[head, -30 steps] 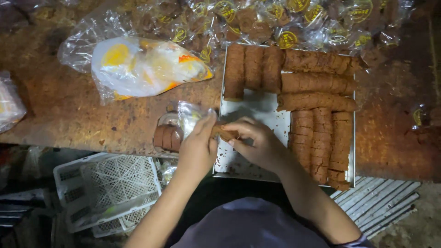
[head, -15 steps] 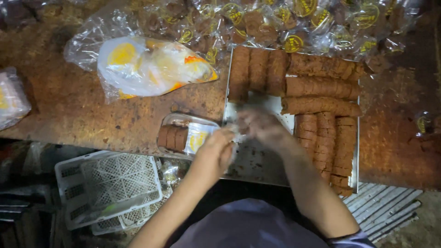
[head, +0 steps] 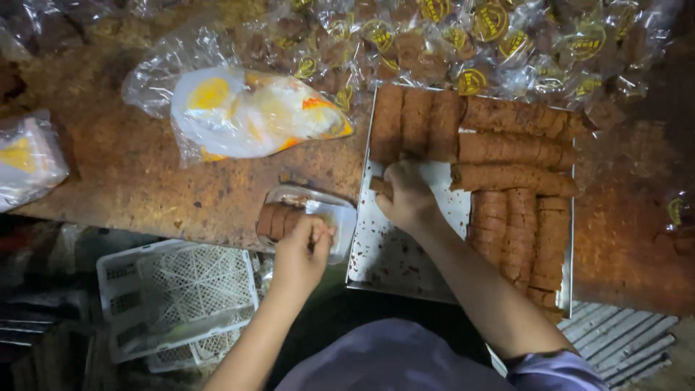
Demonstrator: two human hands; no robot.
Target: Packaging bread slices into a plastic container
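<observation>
1. the flat metal baking tray [head: 394, 261] lies on the rough brown worktop [head: 130, 181], its near edge sticking out over the table's front; everything below is placed from this tray.
2. on the tray's far and right-hand parts, long rows of brown round biscuits [head: 507, 177] lie stacked on edge like logs; the near left part is bare metal with crumbs.
3. the right hand [head: 407, 197] rests on the tray's bare left part, just below the far rows, fingers curled and pinching a short stack of biscuits [head: 381, 187] at its left edge.
4. just left of the tray sits a small clear plastic tray [head: 340, 217] with a few brown biscuits standing in its left end [head: 279, 221].
5. the left hand [head: 302, 250] is at the near edge of that clear tray, fingertips pressed together on it; i cannot tell whether they hold a biscuit or only the plastic.
6. further left of the metal tray lies a puffy clear bag with yellow and orange print [head: 250, 112].
7. beyond the tray's far edge, a heap of clear-wrapped biscuit packs with yellow round labels [head: 449, 43].
8. below the worktop, left of the tray, a white plastic lattice crate [head: 181, 297].
</observation>
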